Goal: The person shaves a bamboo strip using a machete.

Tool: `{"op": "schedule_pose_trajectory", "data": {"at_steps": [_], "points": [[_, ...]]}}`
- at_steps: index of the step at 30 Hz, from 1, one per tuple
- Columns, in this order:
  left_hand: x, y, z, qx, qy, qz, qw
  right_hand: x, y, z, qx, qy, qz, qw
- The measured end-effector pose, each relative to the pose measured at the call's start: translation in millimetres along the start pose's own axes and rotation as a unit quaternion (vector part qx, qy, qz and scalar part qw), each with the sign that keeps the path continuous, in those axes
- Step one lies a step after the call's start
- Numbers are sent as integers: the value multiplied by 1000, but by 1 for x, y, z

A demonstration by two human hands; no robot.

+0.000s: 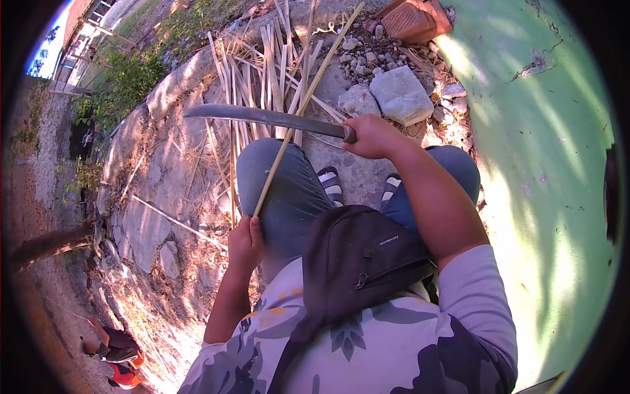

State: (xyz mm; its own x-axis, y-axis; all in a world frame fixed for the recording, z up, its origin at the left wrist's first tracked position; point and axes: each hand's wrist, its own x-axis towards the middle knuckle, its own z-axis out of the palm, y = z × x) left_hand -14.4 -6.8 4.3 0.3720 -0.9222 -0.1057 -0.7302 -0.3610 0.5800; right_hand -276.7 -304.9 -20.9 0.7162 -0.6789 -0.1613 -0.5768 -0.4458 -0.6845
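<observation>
My right hand [372,136] is closed round the dark handle of a machete [269,117], whose long curved blade points left across the view. In my left hand [246,243] is the near end of a long, thin bamboo strip [281,154]. The strip runs up and to the right over my left knee, and the blade crosses it near the handle. Whether blade and strip touch, I cannot tell. Beyond my knees lies a heap of split bamboo strips [266,72] on the ground.
Right of the heap sit a pale stone block [401,95], a rounder rock [359,101] and rubble. A terracotta pot [416,21] lies behind them. A green wall [538,164] rises on the right. A black bag [354,262] rests on my lap. People [118,348] are at lower left.
</observation>
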Motion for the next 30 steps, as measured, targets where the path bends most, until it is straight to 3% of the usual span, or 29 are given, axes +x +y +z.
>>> {"op": "schedule_pose_trajectory", "data": {"at_steps": [30], "points": [[0,-8,3,-8,2,-2,1000,-1,-7,-4,-29,22,-16,999]]}}
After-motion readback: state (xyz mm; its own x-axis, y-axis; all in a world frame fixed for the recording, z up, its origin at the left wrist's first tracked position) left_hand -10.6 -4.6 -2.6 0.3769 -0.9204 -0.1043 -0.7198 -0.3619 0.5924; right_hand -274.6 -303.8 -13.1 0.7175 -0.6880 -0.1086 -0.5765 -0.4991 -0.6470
